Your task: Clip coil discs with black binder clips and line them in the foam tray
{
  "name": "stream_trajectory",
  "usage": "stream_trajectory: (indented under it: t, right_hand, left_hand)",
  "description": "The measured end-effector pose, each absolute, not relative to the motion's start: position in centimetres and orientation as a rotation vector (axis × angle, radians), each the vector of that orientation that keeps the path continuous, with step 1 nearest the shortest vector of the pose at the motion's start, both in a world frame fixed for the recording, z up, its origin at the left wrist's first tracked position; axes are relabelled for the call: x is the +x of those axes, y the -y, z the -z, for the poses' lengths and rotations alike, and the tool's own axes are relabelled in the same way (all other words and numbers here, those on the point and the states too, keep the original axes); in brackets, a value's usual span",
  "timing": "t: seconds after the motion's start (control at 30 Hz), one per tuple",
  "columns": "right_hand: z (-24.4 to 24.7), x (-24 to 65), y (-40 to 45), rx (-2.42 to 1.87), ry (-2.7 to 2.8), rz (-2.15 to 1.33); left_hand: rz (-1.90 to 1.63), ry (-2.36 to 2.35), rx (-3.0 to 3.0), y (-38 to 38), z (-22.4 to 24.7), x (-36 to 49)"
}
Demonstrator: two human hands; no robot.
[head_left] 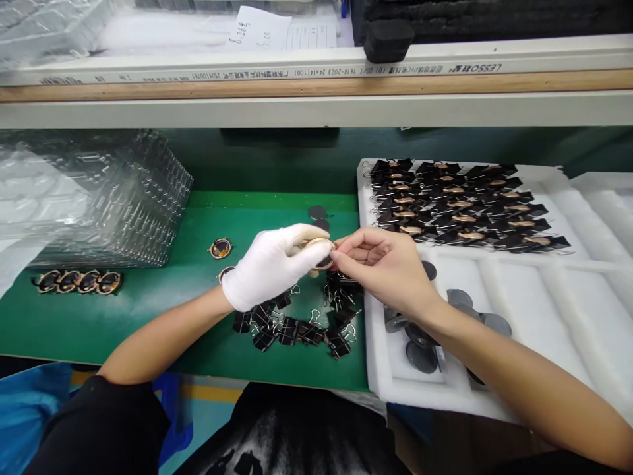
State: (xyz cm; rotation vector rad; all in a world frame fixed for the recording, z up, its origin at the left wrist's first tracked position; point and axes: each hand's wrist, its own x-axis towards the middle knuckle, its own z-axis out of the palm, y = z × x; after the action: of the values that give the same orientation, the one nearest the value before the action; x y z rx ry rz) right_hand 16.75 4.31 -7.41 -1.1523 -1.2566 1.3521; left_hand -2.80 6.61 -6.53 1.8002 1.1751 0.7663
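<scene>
My left hand (279, 264), in a white glove, is closed around a round watch case (324, 264) with a gold-coloured rim. The bare fingertips of my right hand (378, 264) pinch at the case's right edge; whether they hold a further small part is hidden. Below the hands, several black binder clips (289, 330) lie loose on the green table (198, 330). Dark round discs (317, 212) rest just beyond my fingers. One gold-rimmed watch case (220, 248) lies left of the glove, and another is partly covered by it.
Four-sided stacks of clear plastic trays (123, 211) stand at the left, behind a row of several watch cases (79, 282). On the right, a white foam tray (524, 290) bears rows of clipped pieces (459, 204) and dark discs (422, 356). A shelf edge (316, 109) crosses above.
</scene>
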Motion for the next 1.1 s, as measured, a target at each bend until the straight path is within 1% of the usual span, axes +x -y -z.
stream_trajectory:
  t: [0.23,0.43,0.6,0.7,0.77,0.83,1.0,1.1]
  right_hand:
    - [7.4,16.6,-4.4,-1.018,1.345,-1.467]
    - [8.0,16.7,-4.3,-0.998,1.447,-1.433]
    - [8.7,16.7,-4.1,-0.972,1.569,-1.254]
    - [9.0,16.8,-4.1,-0.961,1.662,-1.107]
    - [9.1,16.9,-4.2,-0.957,1.698,-1.073]
    - [9.0,17.0,-4.4,-0.959,1.659,-1.130]
    - [8.6,16.9,-5.0,-1.070,1.334,-1.431]
    - [8.4,16.9,-5.2,-1.092,1.295,-1.544]
  left_hand:
    - [-0.822,-1.036,1.501,-7.3,6.5,-3.0]
    - [-0.846,-1.067,1.475,-7.4,6.4,-2.7]
    - [-0.782,-1.142,1.549,-7.4,6.2,-2.4]
    - [-0.739,-1.083,1.555,-7.6,6.2,-2.6]
    - [-0.708,-1.042,1.560,-7.8,6.2,-2.8]
    - [-0.685,-1.039,1.583,-7.9,6.2,-3.0]
    - [-0.707,-1.091,1.700,-7.6,6.3,-3.3]
    - [-0.707,-1.096,1.854,-7.3,6.3,-3.4]
